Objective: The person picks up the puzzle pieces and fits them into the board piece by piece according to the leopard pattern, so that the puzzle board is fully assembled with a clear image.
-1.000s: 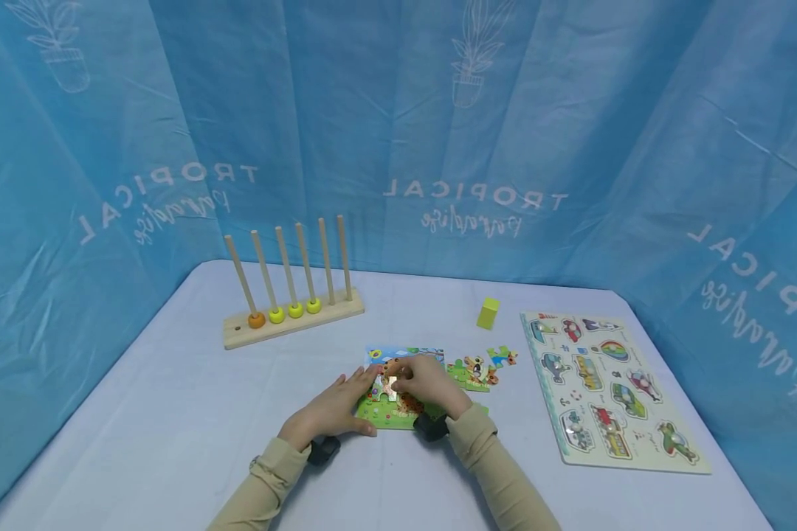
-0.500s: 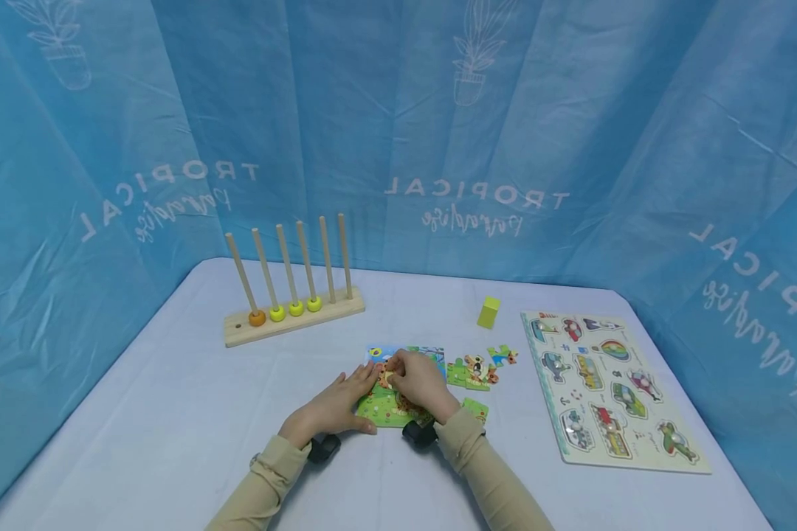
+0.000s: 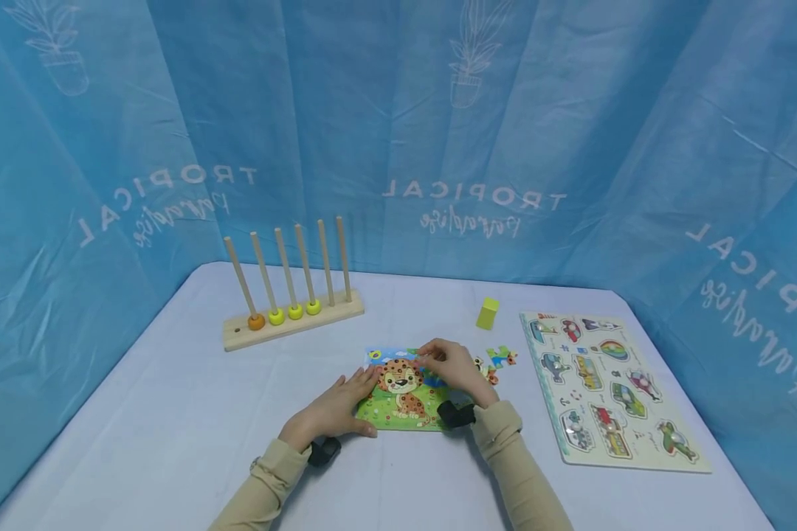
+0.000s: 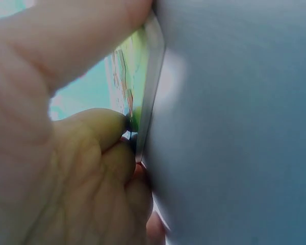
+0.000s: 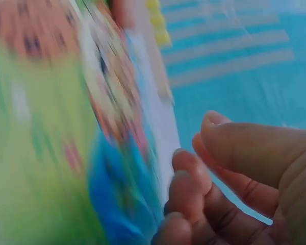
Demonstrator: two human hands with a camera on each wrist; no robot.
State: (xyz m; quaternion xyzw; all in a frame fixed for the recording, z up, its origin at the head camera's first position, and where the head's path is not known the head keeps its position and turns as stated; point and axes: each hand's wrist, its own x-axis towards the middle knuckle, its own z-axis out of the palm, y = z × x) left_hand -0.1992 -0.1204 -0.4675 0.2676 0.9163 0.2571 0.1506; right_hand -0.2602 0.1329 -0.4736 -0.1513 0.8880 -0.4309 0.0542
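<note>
A jigsaw puzzle (image 3: 401, 413) with a spotted leopard cub on green grass lies flat on the white table. My left hand (image 3: 335, 405) rests along its left edge, fingers extended over the corner and thumb apart near the bottom. In the left wrist view, fingertips are right at the rim of the puzzle board (image 4: 152, 87). My right hand (image 3: 454, 369) is over the puzzle's right side. The right wrist view shows its thumb and fingers (image 5: 191, 176) loosely bent, with nothing between them. Loose puzzle pieces (image 3: 502, 357) lie just beyond this hand, partly hidden by it.
A wooden peg stand (image 3: 295, 324) with one orange bead and several yellow ones stands at the back left. A yellow-green block (image 3: 488, 313) is at the back. A vehicle knob-puzzle board (image 3: 604, 394) lies at the right. Blue curtains (image 3: 398, 147) surround the table.
My right hand has let go of the piece at the leopard's face, which now sits in the picture, and has moved right. My left hand has stayed at the puzzle's left edge.
</note>
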